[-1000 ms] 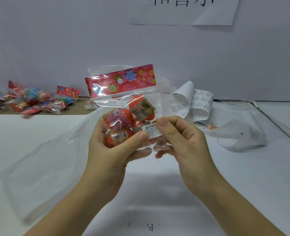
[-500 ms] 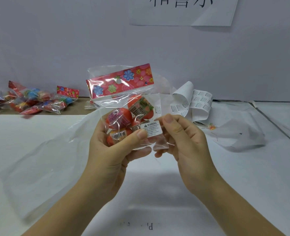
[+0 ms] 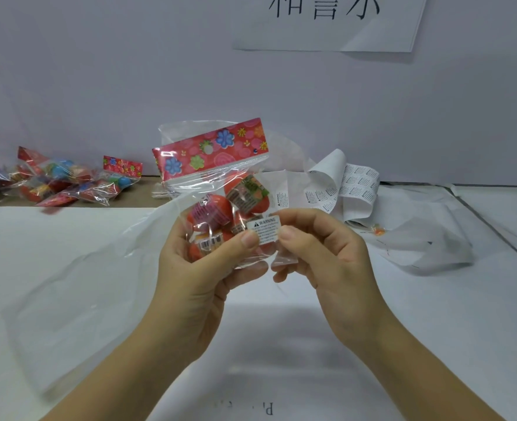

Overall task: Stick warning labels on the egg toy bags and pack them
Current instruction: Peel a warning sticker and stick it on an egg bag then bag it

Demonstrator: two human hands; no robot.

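I hold a clear egg toy bag (image 3: 220,189) upright at the centre; it has a red flowered header card and red eggs inside. My left hand (image 3: 202,275) grips its lower part, thumb across the front. A white warning label (image 3: 265,229) sits on the bag's lower right front. My right hand (image 3: 327,256) pinches the bag's right edge, its thumb tip on the label's right side. A curled strip of warning label sheets (image 3: 351,186) lies behind my right hand.
A pile of egg toy bags (image 3: 69,183) lies at the back left. A large clear plastic bag (image 3: 78,284) is spread on the white table to my left. Crumpled backing paper (image 3: 427,241) lies at the right. A paper sign (image 3: 327,22) hangs on the wall.
The bag has tilted slightly and the label now shows more fully as my right thumb slid off toward its right edge. My left thumb stays pressed beside it.
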